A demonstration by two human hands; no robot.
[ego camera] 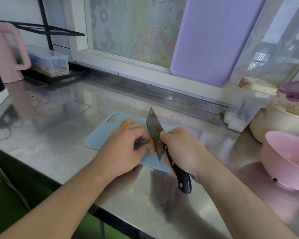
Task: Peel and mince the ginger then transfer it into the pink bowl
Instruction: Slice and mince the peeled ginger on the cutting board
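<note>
Head view: a knobbly yellow-brown piece of ginger (151, 145) is held down on a pale blue plastic cutting board (100, 135) by the left hand (126, 149), whose grip is curled round it. A steel cleaver with a black riveted handle (154, 133) is grasped by the right hand (179, 149), the blade set against the ginger's near end. The board lies on a stainless steel surface (59, 145). A round pink bowl (286, 161) is seen well apart, at the right edge.
</note>
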